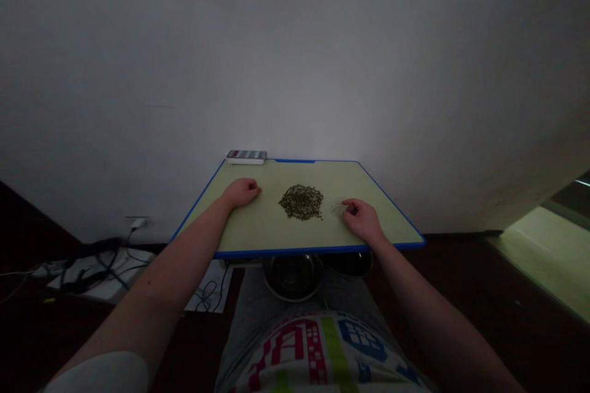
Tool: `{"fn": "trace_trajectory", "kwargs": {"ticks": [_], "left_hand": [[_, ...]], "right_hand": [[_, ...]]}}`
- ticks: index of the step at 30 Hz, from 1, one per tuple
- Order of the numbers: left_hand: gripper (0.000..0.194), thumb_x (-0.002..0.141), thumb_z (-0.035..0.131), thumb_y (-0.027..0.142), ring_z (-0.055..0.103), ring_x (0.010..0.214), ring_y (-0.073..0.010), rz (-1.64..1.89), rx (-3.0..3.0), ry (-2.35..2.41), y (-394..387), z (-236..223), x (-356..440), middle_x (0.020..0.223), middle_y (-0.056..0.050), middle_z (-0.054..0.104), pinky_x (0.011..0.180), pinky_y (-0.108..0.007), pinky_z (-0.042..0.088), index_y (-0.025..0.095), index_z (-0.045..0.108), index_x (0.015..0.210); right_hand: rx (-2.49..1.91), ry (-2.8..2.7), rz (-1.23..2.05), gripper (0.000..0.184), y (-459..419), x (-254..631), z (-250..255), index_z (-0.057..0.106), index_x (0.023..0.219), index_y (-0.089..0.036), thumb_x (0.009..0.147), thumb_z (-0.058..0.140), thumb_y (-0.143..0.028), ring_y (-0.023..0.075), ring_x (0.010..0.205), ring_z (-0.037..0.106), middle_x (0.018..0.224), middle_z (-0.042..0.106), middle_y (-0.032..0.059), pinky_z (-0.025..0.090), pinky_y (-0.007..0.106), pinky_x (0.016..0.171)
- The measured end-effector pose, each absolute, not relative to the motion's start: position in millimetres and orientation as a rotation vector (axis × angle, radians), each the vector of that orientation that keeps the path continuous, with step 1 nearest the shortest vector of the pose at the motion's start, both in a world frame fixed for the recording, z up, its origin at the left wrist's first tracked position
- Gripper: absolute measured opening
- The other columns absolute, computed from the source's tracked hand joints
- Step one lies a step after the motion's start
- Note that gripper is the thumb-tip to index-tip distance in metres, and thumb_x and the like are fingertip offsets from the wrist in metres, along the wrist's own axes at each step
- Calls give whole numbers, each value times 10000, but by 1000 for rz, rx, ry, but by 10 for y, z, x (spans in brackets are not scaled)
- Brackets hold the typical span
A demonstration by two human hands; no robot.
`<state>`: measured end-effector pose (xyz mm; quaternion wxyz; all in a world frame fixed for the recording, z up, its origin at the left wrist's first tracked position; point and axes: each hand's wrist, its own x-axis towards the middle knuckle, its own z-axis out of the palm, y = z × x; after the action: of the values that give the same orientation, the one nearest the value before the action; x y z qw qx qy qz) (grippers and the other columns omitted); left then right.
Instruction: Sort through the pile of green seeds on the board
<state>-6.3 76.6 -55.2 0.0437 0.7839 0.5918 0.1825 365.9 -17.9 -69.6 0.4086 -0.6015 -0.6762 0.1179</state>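
Observation:
A loose pile of small brown-green grains or beans [302, 201] lies on a pale yellow tabletop [258, 230] with a blue rim. To the left of the pile, my left hand [243, 192] rests on the table with its fingers curled closed. Whatever it holds, if anything, is hidden. On the pile's other side, my right hand [362, 218] pinches a thin, pale, curved piece [338, 206] that points toward the grains. Dim light keeps me from telling what kind of thing this piece is. Neither hand touches the pile.
A phone on a white box [246, 157] sits at the table's back left corner, by the wall. Below the front edge, a metal bowl [293, 276] rests at my lap, with another dark bowl [353, 263] beside it. Cables [108, 267] lie on the left.

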Motion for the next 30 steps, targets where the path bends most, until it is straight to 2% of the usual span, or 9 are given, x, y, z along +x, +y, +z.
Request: {"fn": "trace_trajectory", "kwargs": {"ticks": [7,17,23,30], "left_hand": [[352,744,415,480,516,632,-174,568,2413,1815,792,-584,-71,672,-49,609,568,-291,327,190,609,690],[337,756,418,459,515,628,-161,540,2418,1829,780,-573,-68,682,-45,614,551,-273,318,182,597,687],[329,757,431,450,526,639,-166,551,2406,1826,762,-555,-54,692,-49,625,559,-275,333,180,607,693],[329,758,438,449,531,639,-163,558,2392,1823,758,-551,-53,696,-46,630,567,-274,340,176,610,697]], "right_hand": [[-1484,-1776,275,342,-166,3624,-727,655,990,-153,691,504,-224,128,577,541,671,625,5,424,255,606],[-1664,-1600,65,339,-199,3612,-666,663,990,-128,706,499,-213,152,635,568,704,647,36,436,275,669],[-1496,-1763,222,381,-167,3634,-706,653,1077,-131,757,504,-275,143,614,554,710,645,34,441,274,642],[-1453,-1916,274,371,-141,3623,-707,658,1082,-130,764,513,-252,137,615,533,723,645,41,432,280,635]]}}
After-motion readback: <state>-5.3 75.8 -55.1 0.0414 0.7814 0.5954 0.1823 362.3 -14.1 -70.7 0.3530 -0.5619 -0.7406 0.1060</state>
